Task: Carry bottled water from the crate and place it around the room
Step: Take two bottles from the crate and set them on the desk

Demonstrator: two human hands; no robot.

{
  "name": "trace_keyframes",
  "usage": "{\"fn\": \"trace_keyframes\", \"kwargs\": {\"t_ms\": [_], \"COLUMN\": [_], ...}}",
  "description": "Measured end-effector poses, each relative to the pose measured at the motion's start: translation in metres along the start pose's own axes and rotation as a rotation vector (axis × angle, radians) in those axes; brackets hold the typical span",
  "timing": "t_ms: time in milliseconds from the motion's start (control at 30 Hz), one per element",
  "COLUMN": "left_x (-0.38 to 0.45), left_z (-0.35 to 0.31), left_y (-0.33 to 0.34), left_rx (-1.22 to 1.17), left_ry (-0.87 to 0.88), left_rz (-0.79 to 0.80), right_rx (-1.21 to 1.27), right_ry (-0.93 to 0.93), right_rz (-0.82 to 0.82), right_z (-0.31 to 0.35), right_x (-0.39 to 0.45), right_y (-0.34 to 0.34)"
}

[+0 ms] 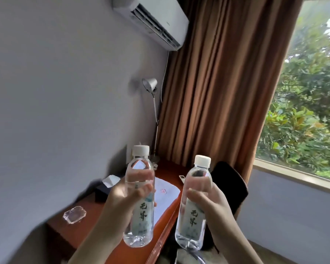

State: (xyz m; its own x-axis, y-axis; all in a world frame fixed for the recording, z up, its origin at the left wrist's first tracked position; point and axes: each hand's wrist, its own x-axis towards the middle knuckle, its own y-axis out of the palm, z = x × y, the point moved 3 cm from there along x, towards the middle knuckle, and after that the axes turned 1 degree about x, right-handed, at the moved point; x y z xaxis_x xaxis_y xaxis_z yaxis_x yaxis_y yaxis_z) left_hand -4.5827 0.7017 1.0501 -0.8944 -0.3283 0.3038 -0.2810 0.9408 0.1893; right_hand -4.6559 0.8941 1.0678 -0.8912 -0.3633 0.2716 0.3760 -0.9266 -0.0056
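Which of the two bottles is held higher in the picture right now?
The bottle in the left hand, the left bottle: its white cap sits above that of the right bottle, held in the right hand.

From my feed the bench is the anchor, and much of it is cut off: its near end runs out of the bottom edge. The left bottle and left hand cover its middle, hiding part of the white paper there. Behind its far right side a dark chair is half hidden by the right bottle and right hand. Both label prints blur. Above the bench, the air conditioner is clipped by the top edge.
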Motion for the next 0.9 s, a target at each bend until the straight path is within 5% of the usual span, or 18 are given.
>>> {"fn": "trace_keyframes", "kwargs": {"t_ms": [400,900], "left_x": [0.146,0.171], "left_z": [0.087,0.228], "left_y": [-0.049,-0.13], "left_rx": [0.137,0.4], "left_ry": [-0.061,-0.217], "left_rz": [-0.162,-0.863], "right_rx": [0.016,0.099], "right_ry": [0.031,0.087], "right_rz": [0.146,1.04], "right_z": [-0.098,-0.3], "right_x": [0.196,0.34], "right_y": [0.02,0.159]}}
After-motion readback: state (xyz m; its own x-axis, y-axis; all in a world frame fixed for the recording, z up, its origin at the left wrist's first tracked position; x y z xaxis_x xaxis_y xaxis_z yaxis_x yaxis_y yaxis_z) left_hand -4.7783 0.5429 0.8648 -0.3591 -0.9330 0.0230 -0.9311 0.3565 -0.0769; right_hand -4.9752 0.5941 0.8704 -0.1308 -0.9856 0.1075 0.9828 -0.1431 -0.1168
